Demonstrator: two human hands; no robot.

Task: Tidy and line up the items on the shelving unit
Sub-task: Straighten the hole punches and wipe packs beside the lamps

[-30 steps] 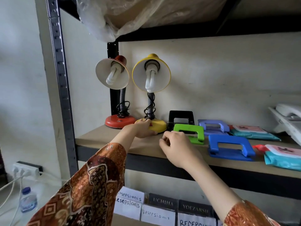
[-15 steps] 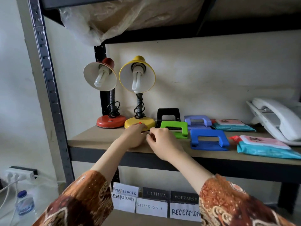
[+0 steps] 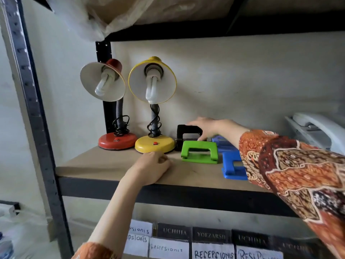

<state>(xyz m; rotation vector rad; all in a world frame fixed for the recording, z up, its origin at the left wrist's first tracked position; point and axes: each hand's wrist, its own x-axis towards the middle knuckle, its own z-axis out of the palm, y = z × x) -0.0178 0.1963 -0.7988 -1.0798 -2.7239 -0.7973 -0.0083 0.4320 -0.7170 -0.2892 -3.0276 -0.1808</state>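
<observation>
On the wooden shelf stand a red desk lamp and a yellow desk lamp side by side at the left. Right of them lie a black hole punch, a green hole punch in front of it, and two blue hole punches, partly hidden by my right sleeve. My right hand reaches to the back and grips the black punch from above, fingers over its top. My left hand rests on the shelf just in front of the yellow lamp's base, fingers loosely curled and holding nothing.
A white telephone sits at the shelf's right end. A metal upright bounds the left side. Crumpled plastic wrap hangs from the shelf above. Name plates stand in rows on the level below.
My right hand left the front of the shelf and reached back over the green punch onto the black one. My left hand slid back off the yellow lamp base. The view moved closer.
</observation>
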